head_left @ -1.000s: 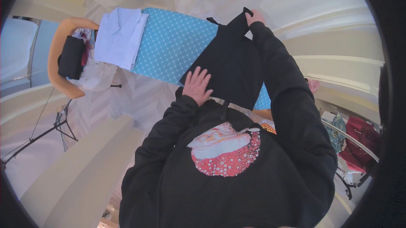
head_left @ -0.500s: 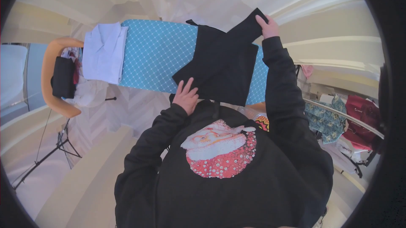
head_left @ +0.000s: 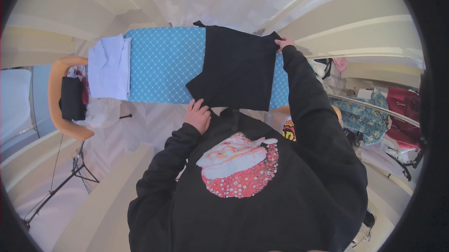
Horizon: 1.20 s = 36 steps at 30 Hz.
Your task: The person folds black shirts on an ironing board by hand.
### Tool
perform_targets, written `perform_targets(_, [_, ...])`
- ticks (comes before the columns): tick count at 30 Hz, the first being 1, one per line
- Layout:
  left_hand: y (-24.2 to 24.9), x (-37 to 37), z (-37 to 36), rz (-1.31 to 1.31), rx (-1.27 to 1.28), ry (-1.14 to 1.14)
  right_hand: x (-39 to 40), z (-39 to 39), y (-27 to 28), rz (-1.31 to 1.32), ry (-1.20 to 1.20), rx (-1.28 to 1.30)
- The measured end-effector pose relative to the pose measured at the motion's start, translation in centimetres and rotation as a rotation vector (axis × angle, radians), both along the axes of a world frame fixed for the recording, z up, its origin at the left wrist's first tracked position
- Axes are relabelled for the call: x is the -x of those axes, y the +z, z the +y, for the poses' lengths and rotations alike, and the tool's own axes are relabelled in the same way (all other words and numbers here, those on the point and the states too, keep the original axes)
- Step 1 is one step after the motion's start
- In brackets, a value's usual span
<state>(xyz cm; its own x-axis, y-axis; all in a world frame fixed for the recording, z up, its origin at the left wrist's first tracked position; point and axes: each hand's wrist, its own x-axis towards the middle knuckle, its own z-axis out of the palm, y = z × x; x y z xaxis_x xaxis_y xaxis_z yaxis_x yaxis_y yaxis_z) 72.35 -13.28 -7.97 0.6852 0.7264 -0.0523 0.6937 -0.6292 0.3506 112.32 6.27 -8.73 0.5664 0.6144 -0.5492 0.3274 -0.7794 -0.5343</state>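
Observation:
A black garment [head_left: 238,67] is spread over the right half of a blue ironing board [head_left: 166,65] with a white lattice pattern. At its far right corner, my right hand [head_left: 285,43] pinches the cloth between thumb and fingers. My left hand [head_left: 198,116] rests by the garment's near left corner, fingers stretched and slightly apart, fingertips right at the near edge. A folded light-blue shirt [head_left: 109,67] lies on the board's left end.
An orange chair [head_left: 56,97] at the left holds a folded black cloth [head_left: 72,97] and other fabrics. A black tripod stand [head_left: 79,170] is on the floor nearby. To the right, a metal rail [head_left: 374,109] runs past patterned blue [head_left: 365,123] and dark red clothes [head_left: 402,116].
My right hand has come down and slightly left, laying the raised black flap out flat at the far right. My left hand has shifted slightly left and toward me.

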Motion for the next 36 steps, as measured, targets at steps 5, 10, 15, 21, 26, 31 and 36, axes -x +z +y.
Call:
perform_targets(5, [-1.1,-0.2,0.7,-0.149,0.027,0.236,0.4,-0.2,0.8,0.106,-0.03,-0.006])
perform_targets(10, [-0.1,-0.9,3.5,-0.43,0.828,1.192,0.1,-1.1,0.0,0.297,-0.207,-0.035])
perform_targets(15, [1.5,-0.8,3.1,-0.481,1.282,1.364,0.8,-2.2,0.1,0.397,-0.251,-0.1])
perform_targets(21, [1.8,-2.4,3.0,-0.592,1.408,1.459,0.4,-1.9,-0.8,0.396,-0.249,-0.125])
perform_targets(26, [1.5,-2.6,2.8,-0.782,1.372,1.492,0.0,-2.1,0.1,0.414,-0.242,-0.082])
perform_targets(31, [-1.2,-1.3,1.5,-0.869,1.409,1.473,-0.8,-2.5,-1.0,0.453,-0.275,-0.11])
perform_targets(36, [-1.1,-0.6,1.2,-0.895,1.372,1.469,-0.8,-2.9,-0.9,0.508,-0.273,-0.069])
